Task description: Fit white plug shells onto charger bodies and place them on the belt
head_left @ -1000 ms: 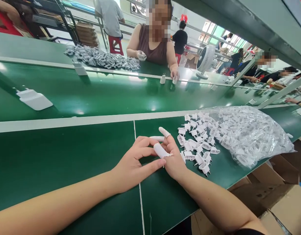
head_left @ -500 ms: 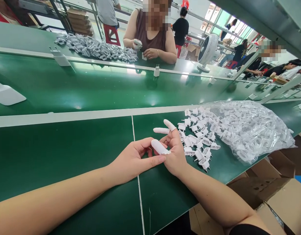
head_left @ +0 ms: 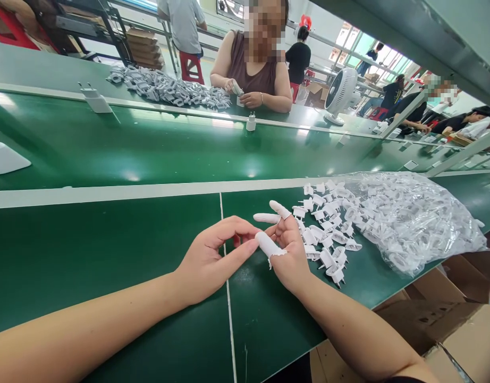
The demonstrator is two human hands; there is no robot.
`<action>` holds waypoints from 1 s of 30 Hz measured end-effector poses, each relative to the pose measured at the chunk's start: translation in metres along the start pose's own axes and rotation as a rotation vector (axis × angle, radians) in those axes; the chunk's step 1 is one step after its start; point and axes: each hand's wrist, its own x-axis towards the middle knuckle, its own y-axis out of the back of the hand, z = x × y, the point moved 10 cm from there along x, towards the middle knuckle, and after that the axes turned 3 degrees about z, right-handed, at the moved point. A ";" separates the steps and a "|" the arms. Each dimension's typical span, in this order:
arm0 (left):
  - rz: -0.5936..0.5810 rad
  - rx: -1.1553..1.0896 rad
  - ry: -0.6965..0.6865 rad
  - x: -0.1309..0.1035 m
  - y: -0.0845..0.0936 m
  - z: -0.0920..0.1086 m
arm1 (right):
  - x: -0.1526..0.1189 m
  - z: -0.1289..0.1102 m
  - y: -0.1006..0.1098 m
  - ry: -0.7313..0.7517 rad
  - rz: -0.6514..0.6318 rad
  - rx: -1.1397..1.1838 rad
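My left hand [head_left: 211, 258] reaches in from the left, thumb and forefinger pinching the tip of a white finger cot [head_left: 270, 245]. That cot covers the thumb of my right hand [head_left: 293, 263], and its lower edge is ragged. Two more fingers of the right hand are stretched out and wear white cots too; the other fingers are bent and partly hidden. Right behind this hand lies a loose heap of white plug housings [head_left: 328, 229] with pins. Both hands are just above the green tabletop [head_left: 149, 234].
A clear bag [head_left: 424, 223] full of white housings lies at the right, above open cardboard boxes [head_left: 440, 314]. Beyond a pale rail, a green conveyor belt [head_left: 181, 154] carries plug adapters [head_left: 251, 122]. Across it a co-worker [head_left: 256, 80] handles parts beside a pile [head_left: 169, 88] and a fan [head_left: 340, 96].
My left fingers have slid from the base of the right thumb to its tip, and the cot's edge now looks more unrolled. The whole view has shifted slightly.
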 end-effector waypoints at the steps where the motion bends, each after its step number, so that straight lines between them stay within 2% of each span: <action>1: 0.019 0.001 -0.010 0.000 0.003 0.002 | 0.000 0.000 -0.001 0.007 -0.011 -0.001; 5: 0.049 -0.020 -0.064 -0.002 0.007 0.009 | 0.001 0.000 -0.002 0.018 -0.043 0.010; 8: 0.034 -0.053 -0.073 -0.002 0.007 0.012 | 0.001 0.002 -0.006 -0.032 -0.072 0.088; 13: -0.029 -0.082 -0.037 -0.003 0.001 0.011 | -0.005 0.014 -0.026 -0.286 -0.222 0.316; 16: -0.012 -0.072 -0.058 -0.001 0.004 0.015 | -0.010 0.017 -0.038 -0.406 -0.351 0.415; 18: 0.077 0.000 -0.081 0.002 0.018 0.019 | -0.014 0.013 -0.046 -0.456 -0.465 0.528; 20: 0.234 0.072 -0.084 0.007 0.040 0.022 | -0.018 0.004 -0.052 -0.482 -0.568 0.655; 22: 0.370 0.081 -0.057 0.010 0.061 0.020 | -0.020 -0.006 -0.053 -0.482 -0.634 0.750; 23: 0.400 0.064 -0.036 0.012 0.067 0.018 | -0.020 -0.010 -0.053 -0.478 -0.653 0.779; 25: 0.362 0.028 0.017 0.017 0.066 0.011 | -0.021 -0.015 -0.053 -0.475 -0.674 0.811; 30: 0.067 0.018 0.110 0.017 0.031 -0.004 | -0.024 -0.015 -0.055 -0.473 -0.683 0.812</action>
